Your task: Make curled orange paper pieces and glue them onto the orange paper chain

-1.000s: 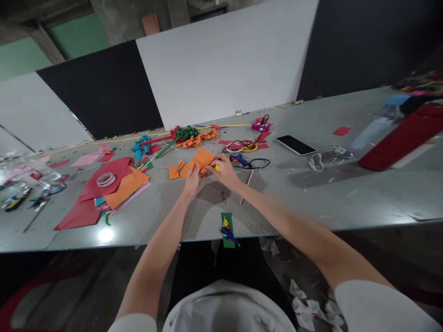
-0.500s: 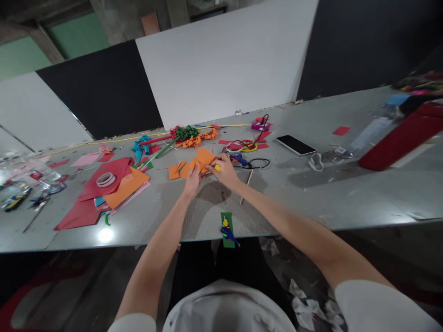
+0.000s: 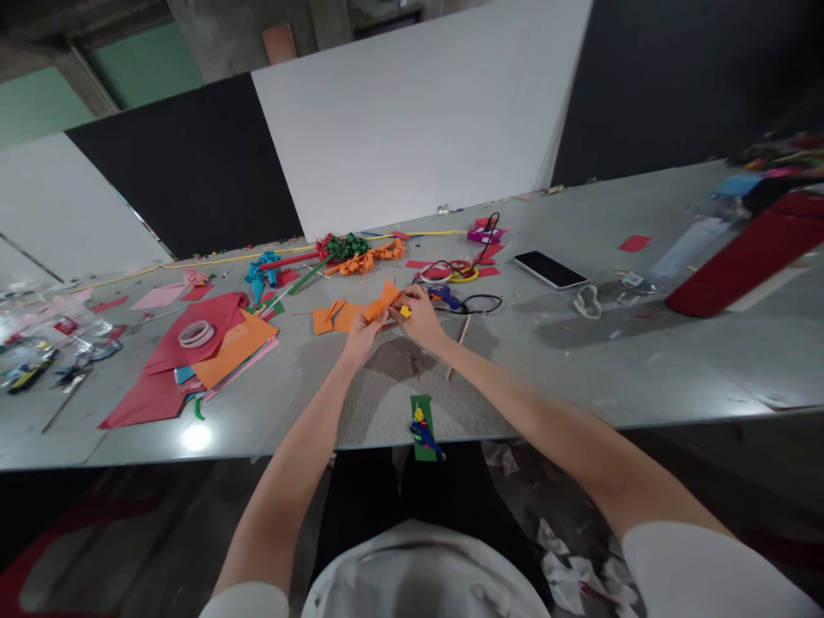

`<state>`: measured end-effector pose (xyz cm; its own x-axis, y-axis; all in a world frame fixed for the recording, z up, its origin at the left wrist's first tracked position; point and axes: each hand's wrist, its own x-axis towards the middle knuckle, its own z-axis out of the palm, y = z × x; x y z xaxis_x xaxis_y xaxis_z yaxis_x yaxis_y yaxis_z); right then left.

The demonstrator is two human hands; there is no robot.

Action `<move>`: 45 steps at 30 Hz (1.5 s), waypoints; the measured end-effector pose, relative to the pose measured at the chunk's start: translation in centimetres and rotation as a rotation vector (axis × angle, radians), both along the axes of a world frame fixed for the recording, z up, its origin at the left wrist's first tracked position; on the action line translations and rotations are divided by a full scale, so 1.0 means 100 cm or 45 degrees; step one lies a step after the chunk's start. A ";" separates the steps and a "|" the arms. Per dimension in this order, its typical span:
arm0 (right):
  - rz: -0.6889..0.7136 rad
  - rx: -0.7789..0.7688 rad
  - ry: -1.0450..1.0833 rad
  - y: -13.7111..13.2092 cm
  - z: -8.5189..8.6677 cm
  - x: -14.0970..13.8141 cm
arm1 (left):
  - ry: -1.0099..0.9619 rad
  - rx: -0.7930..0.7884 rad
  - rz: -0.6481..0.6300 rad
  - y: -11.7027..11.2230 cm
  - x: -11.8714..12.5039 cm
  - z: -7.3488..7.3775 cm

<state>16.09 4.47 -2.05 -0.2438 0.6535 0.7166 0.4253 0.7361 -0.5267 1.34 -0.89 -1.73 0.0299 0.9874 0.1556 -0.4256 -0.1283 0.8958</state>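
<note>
My left hand (image 3: 361, 337) is closed, with a small sheet of orange paper (image 3: 382, 300) pinched between thumb and fingers. The sheet is bent and rises above the fingertips. My right hand (image 3: 421, 316) meets it from the right, fingers curled, its tips at the paper's edge. A small yellow piece (image 3: 405, 312), which looks like part of a tool's handle, shows in that hand; the rest is hidden by the fingers. Just left of my hands, cut orange paper pieces (image 3: 324, 320) lie on the table. A blue hot glue gun (image 3: 445, 298) lies right behind my right hand.
Curled paper flowers (image 3: 348, 247) lie behind my hands. On the left are stacked coloured sheets (image 3: 235, 350) and a tape roll (image 3: 196, 334). A phone (image 3: 550, 269), a red bottle (image 3: 740, 257) and a wooden stick (image 3: 458, 348) are rightward. A green strip (image 3: 421, 403) overhangs the front edge.
The orange paper between my hands has tilted and bent, and shows less of its flat face. My left hand has turned slightly; my right hand has hardly moved.
</note>
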 end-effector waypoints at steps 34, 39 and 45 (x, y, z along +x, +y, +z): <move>0.406 -0.763 0.559 -0.009 0.000 -0.010 | -0.147 0.154 0.140 0.016 -0.004 -0.013; 0.435 -0.779 0.607 -0.010 0.001 -0.010 | -0.183 0.142 0.148 0.020 -0.004 -0.016; 0.454 -0.858 0.666 -0.011 0.001 -0.011 | -0.163 0.123 0.142 0.021 -0.004 -0.018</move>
<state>14.97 3.38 -1.95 -0.2630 0.9209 0.2877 -0.1800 0.2462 -0.9524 0.91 1.21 -3.57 -0.1049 0.9637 0.2457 -0.5134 -0.2640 0.8165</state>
